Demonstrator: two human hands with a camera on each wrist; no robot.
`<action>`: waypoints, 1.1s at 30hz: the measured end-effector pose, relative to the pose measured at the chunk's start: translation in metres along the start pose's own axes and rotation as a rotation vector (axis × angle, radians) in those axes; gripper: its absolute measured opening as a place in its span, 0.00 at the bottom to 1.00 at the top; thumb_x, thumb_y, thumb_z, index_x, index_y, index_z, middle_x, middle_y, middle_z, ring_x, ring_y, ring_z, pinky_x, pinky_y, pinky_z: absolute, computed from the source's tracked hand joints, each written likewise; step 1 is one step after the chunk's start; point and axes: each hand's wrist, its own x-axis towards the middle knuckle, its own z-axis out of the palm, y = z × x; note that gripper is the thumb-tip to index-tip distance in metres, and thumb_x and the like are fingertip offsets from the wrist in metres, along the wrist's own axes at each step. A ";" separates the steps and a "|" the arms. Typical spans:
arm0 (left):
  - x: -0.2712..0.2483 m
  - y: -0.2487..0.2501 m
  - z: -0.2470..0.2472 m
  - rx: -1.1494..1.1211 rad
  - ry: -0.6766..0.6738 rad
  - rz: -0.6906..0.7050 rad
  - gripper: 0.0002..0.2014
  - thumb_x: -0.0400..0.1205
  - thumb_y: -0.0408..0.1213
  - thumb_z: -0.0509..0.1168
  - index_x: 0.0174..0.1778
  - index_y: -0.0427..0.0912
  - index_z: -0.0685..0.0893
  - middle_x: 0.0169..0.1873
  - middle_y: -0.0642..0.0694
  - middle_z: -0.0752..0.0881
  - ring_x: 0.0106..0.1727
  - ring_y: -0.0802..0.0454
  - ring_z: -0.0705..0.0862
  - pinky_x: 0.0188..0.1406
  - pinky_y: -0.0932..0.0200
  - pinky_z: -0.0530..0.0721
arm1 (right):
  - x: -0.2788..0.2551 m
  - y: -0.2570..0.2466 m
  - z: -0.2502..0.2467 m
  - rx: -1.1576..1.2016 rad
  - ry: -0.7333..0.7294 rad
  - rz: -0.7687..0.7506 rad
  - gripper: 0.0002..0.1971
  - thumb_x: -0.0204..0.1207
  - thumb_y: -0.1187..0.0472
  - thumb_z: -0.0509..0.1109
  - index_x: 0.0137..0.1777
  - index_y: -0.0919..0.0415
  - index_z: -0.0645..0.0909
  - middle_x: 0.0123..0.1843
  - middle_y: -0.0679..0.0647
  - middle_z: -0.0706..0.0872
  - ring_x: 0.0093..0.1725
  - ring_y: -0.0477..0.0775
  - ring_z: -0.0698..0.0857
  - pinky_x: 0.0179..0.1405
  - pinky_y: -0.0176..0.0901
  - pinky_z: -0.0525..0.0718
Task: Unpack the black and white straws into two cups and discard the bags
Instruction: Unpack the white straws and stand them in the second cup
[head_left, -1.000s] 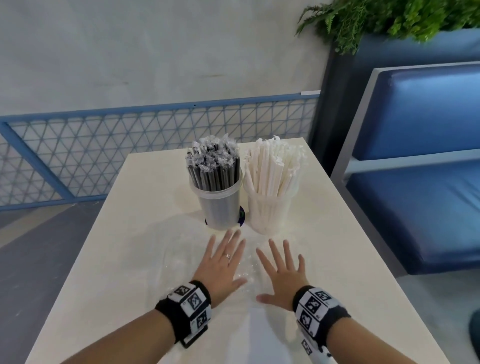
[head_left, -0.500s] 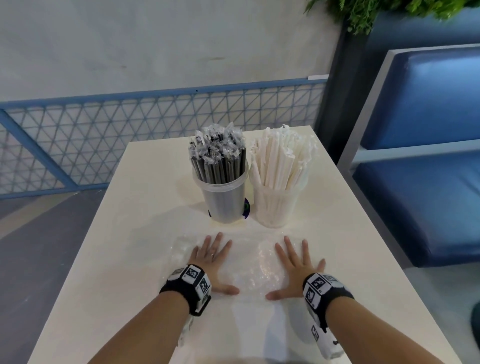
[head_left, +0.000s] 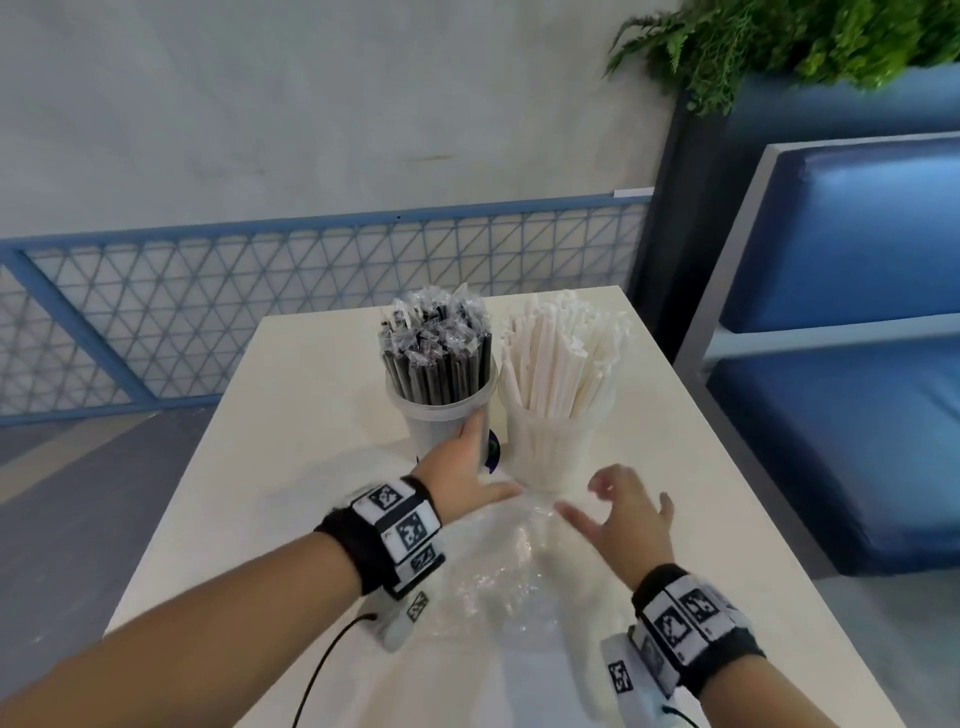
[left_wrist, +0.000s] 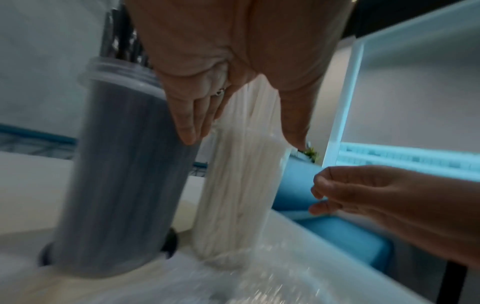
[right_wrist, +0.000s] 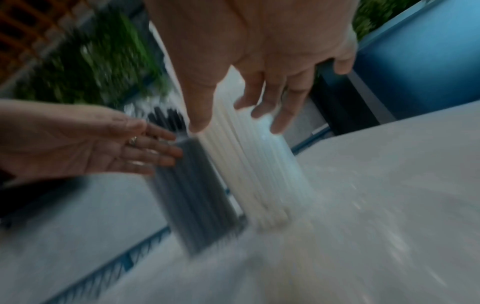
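a pale bench (head_left: 291, 415) stands before a blue mesh railing (head_left: 208, 306), a blue padded seat (head_left: 852, 364) to its right. 2 clear cups stand side by side at the far middle: the left cup (head_left: 441, 421) holds black straws (head_left: 436, 358), the right cup (head_left: 556, 447) white straws (head_left: 561, 364). crumpled clear bags (head_left: 498, 582) lie flat just in front of the cups. the left hand (head_left: 462, 473) reaches to the left cup's side, fingers (left_wrist: 187, 123) straight and holding nothing. the right hand (head_left: 623, 514) hovers over the bags near the right cup, fingers loosely spread, gripping nothing.
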 end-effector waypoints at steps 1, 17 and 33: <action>0.010 0.007 -0.004 -0.045 0.005 -0.013 0.54 0.70 0.52 0.73 0.81 0.41 0.43 0.79 0.43 0.63 0.77 0.48 0.68 0.73 0.60 0.66 | 0.007 -0.006 -0.008 0.122 0.133 -0.037 0.21 0.66 0.43 0.75 0.50 0.53 0.72 0.52 0.48 0.76 0.52 0.51 0.81 0.68 0.57 0.71; 0.091 0.040 0.009 -0.414 0.219 -0.106 0.63 0.51 0.50 0.84 0.76 0.43 0.53 0.73 0.45 0.69 0.75 0.49 0.68 0.75 0.51 0.69 | 0.140 -0.021 -0.058 0.474 -0.258 -0.207 0.65 0.50 0.52 0.86 0.81 0.43 0.43 0.74 0.35 0.67 0.72 0.38 0.70 0.73 0.37 0.69; 0.107 0.069 -0.020 -0.876 0.308 0.206 0.37 0.65 0.40 0.78 0.69 0.55 0.70 0.59 0.54 0.80 0.59 0.58 0.83 0.65 0.52 0.81 | 0.131 -0.074 -0.084 0.557 0.089 -0.550 0.39 0.63 0.61 0.81 0.69 0.48 0.63 0.62 0.48 0.76 0.63 0.37 0.76 0.62 0.23 0.73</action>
